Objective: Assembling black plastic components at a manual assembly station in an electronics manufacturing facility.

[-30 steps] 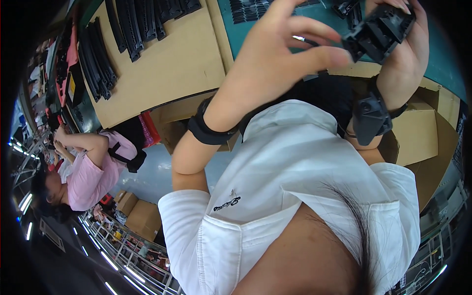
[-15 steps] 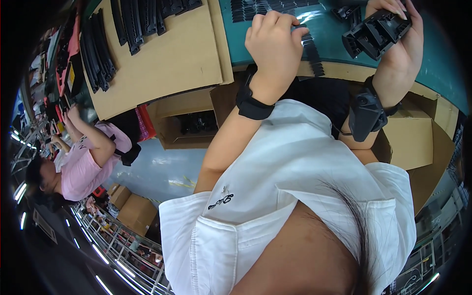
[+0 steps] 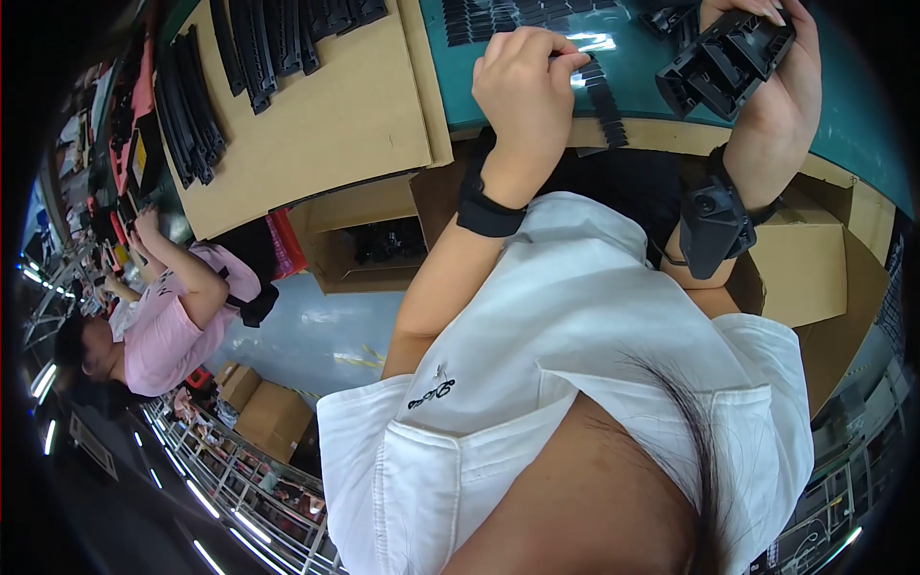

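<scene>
In my right hand (image 3: 792, 88) is a black plastic housing (image 3: 725, 69) with open compartments, tilted above the green work surface, my fingers wrapped round its far end. My left hand (image 3: 525, 88) is closed, thumb and fingertips pinched together beside a column of small black flat pieces (image 3: 604, 103) on the work surface. Whatever lies between those fingertips is hidden or too small to name. Rows of similar small black pieces (image 3: 513, 17) lie beyond my left hand. Another black plastic part (image 3: 671, 24) lies just left of the housing.
Long curved black strips (image 3: 251, 57) lie on a cardboard sheet (image 3: 335, 125) at the left. Below the table edge stand an open carton (image 3: 359, 273) with black parts and another carton (image 3: 800, 268) at the right. A person in pink (image 3: 177, 321) works at the far left.
My left hand has shifted slightly, its fingertips still pinched by the column of small pieces. The housing in my right hand has turned a little and moved slightly left.
</scene>
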The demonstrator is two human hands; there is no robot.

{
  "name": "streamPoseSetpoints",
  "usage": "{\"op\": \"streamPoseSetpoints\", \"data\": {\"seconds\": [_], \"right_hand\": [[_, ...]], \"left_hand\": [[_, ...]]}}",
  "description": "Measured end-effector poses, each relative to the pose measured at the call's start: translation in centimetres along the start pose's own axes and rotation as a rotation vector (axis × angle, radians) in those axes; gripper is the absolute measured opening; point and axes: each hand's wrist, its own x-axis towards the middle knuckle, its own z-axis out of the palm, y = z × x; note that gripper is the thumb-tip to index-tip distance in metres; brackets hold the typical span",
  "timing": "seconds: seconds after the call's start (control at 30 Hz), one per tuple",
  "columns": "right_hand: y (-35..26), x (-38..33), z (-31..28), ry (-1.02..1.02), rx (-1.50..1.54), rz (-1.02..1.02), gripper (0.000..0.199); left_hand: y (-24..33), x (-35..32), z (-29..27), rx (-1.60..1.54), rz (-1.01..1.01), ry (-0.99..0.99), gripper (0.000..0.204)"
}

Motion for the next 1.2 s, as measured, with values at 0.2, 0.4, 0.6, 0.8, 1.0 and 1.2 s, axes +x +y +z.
{"op": "streamPoseSetpoints", "data": {"seconds": [0.2,0.4,0.6,0.8,1.0,1.2], "right_hand": [[0.3,0.2,0.4,-0.005,-0.058,0.033,0.022],[0.9,0.1,0.2,0.028,-0.110,0.110,0.025],[2.3,0.1,0.6,0.029,-0.108,0.174,0.026],[2.4,0.2,0.8,-0.004,-0.154,0.165,0.027],[2.8,0.4,1.2,-0.017,-0.167,0.157,0.027],[2.8,0.5,1.0,-0.034,-0.167,0.174,0.027]], "left_hand": [[1.5,1.9,-3.1,-0.549,-0.174,-0.185,0.011],[4.1,5.9,-12.8,-0.169,0.204,-0.478,0.051],[3.0,6.7,-14.0,-0.133,0.248,-0.514,0.050],[2.6,7.5,-13.9,-0.149,0.313,-0.559,0.048],[2.5,8.1,-14.1,-0.143,0.362,-0.588,0.047],[2.5,8.6,-14.6,-0.145,0.417,-0.611,0.045]]}}
